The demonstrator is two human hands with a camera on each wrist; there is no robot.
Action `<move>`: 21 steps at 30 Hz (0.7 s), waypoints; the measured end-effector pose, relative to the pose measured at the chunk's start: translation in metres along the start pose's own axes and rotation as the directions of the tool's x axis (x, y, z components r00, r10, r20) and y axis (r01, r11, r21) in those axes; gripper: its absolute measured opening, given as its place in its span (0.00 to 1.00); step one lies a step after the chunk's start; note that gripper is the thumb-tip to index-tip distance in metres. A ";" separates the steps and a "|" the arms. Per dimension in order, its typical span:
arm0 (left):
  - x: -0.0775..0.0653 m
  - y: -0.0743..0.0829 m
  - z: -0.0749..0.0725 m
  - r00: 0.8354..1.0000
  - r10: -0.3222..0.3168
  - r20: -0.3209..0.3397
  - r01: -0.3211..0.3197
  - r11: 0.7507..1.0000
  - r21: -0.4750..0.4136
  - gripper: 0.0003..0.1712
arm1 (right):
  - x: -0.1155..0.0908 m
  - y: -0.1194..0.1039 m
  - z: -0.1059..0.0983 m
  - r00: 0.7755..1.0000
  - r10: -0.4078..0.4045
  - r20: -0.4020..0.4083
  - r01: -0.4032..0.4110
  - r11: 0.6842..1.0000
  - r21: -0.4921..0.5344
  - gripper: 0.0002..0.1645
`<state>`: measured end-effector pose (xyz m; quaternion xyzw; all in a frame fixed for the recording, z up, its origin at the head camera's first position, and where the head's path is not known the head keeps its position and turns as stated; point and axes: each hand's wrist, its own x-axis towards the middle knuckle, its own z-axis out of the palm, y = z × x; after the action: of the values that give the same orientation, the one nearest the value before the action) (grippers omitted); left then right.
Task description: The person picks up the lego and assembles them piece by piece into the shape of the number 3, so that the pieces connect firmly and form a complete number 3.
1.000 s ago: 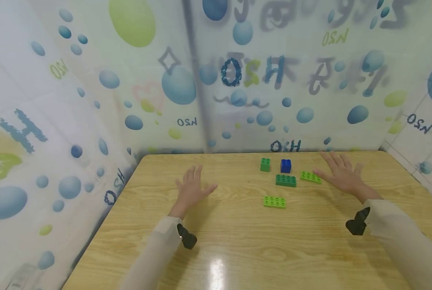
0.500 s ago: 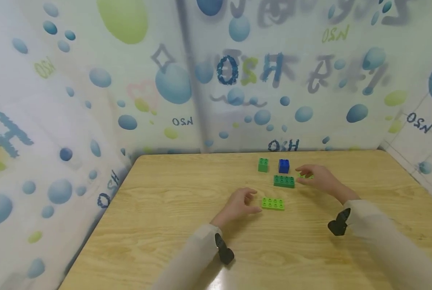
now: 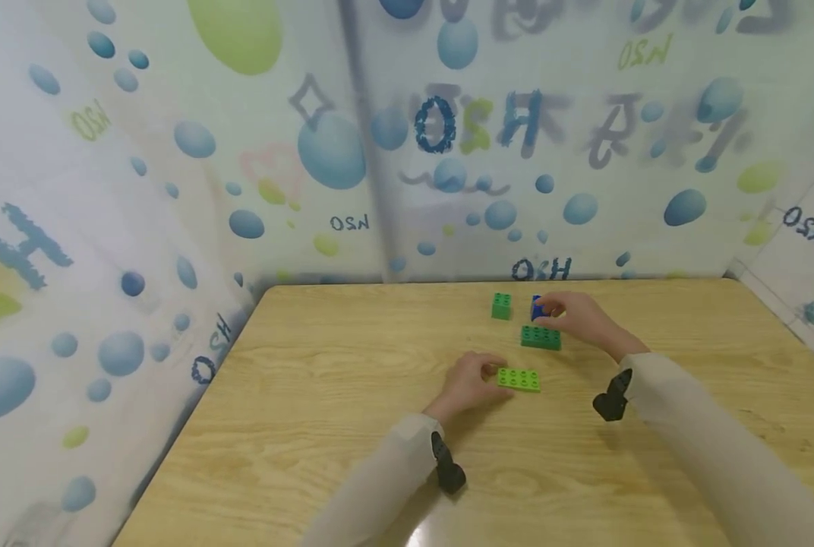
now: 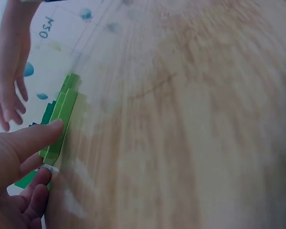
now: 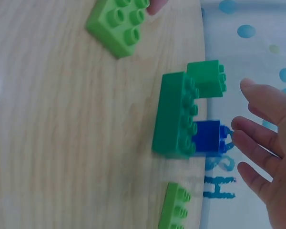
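My left hand point(image 3: 471, 384) pinches the left end of a lime-green toy building brick point(image 3: 519, 379), thumb on the near side in the left wrist view. The brick lies low over the table. My right hand point(image 3: 581, 317) reaches over a blue brick point(image 3: 536, 308), covering part of it in the head view. In the right wrist view its loosely bent fingers point(image 5: 257, 136) hover just above the blue brick's studs, with nothing held. In front of the blue one sits a long dark green brick point(image 3: 541, 338). A second lime brick point(image 5: 174, 207) is hidden behind my right hand in the head view.
A small green brick point(image 3: 501, 305) stands left of the blue one, near the back edge of the wooden table point(image 3: 352, 334). Behind the table hangs a patterned curtain point(image 3: 414, 190), which also runs along the left side.
My left hand has come rightward from the open table and taken hold of the near lime brick. The right hand has moved left, past the other lime brick, to over the blue one.
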<state>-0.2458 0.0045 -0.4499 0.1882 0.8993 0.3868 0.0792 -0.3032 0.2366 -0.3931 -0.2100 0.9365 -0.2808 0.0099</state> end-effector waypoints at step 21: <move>0.000 -0.002 0.000 0.998 0.051 -0.035 -0.048 0.995 0.082 0.22 | 0.068 -0.018 0.012 0.998 0.005 0.069 -0.009 0.998 0.062 0.27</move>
<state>-0.2460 0.0029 -0.4517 0.2063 0.9107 0.3551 0.0450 -0.3570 0.1897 -0.3873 -0.2158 0.9272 -0.3022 0.0498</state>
